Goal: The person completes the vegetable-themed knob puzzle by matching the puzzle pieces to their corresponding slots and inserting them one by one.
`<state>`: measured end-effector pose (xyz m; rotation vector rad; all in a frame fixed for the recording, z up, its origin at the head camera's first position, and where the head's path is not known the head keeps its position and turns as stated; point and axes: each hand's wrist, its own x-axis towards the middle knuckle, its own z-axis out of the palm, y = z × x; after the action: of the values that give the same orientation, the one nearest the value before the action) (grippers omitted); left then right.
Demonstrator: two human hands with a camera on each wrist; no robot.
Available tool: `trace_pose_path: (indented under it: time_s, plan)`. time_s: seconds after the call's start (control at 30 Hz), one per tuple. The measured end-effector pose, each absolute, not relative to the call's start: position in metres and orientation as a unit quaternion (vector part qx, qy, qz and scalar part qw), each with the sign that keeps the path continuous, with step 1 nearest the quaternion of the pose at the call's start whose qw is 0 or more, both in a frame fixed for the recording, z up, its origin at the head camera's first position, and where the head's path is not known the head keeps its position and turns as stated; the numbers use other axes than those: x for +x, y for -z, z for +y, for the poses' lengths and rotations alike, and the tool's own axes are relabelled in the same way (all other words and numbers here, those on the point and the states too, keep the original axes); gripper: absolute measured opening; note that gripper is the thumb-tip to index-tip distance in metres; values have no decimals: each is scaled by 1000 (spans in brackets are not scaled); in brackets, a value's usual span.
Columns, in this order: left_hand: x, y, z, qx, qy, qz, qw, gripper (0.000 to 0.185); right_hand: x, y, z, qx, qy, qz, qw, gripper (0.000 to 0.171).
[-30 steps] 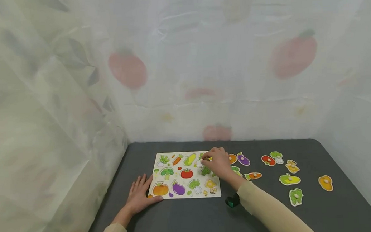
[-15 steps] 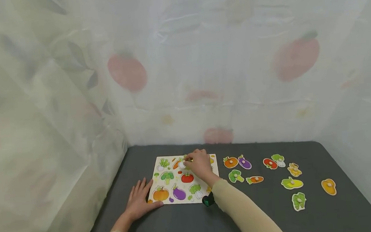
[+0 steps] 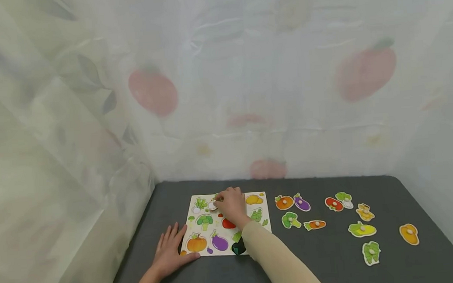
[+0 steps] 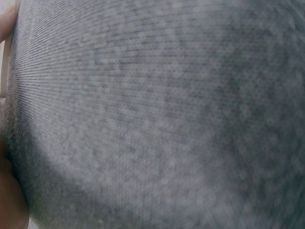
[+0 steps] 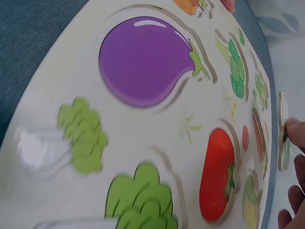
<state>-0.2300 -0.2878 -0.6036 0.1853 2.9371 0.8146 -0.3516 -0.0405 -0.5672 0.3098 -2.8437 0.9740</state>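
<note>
Barely begun: one piece going onto the puzzle board (image 3: 202,242).
Right hand (image 3: 231,206) pinches a piece (image 5: 283,131) over the board's far-left slots; left hand (image 3: 170,247) lies flat, steadying its corner. Nine loose pieces (image 3: 360,229) wait on the surface (image 3: 337,265).

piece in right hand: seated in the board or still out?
Out. The right hand pinches the piece on edge, tilted above the puzzle board, not lying in a cutout. Which cutout it matches: cannot tell.
</note>
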Motion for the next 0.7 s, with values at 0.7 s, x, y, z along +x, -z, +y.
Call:
trace_pose_path:
  time_s: [0.7]
  plan:
    - [-231, 608, -287, 65, -267, 961, 33, 111, -365, 585, -91, 122, -274, -951, 70, 12]
